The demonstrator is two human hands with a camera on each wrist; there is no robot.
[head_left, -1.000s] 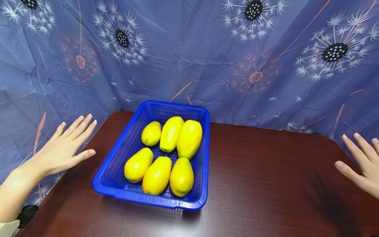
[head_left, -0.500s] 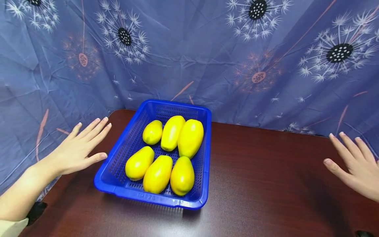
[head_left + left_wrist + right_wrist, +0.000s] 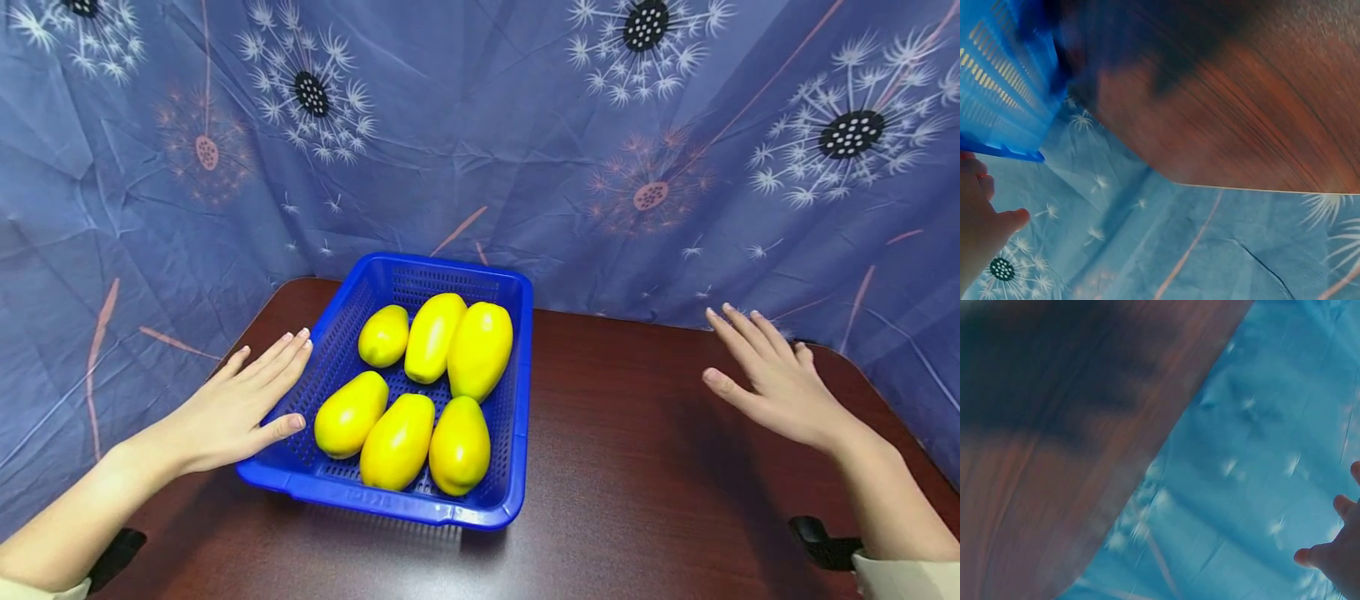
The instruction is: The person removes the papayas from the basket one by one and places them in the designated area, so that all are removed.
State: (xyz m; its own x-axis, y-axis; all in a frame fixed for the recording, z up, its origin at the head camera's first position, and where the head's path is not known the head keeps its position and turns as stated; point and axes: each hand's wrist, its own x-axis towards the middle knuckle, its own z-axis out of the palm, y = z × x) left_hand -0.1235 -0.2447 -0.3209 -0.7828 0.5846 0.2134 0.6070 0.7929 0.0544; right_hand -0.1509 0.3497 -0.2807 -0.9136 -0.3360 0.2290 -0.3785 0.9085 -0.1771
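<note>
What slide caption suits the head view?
Left hand near a rectangular blue plastic basket of six oval yellow fruits, right hand apart.

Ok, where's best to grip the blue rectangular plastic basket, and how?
Probably the basket's rim, midway along both long sides, left hand from the left, right hand from the right: that lip runs all round, and six yellow oval fruits lie inside.

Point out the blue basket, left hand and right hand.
Blue basket (image 3: 375,501): head view, near rim.
Left hand (image 3: 231,412): head view, back of hand.
Right hand (image 3: 782,389): head view, back of hand.
</note>
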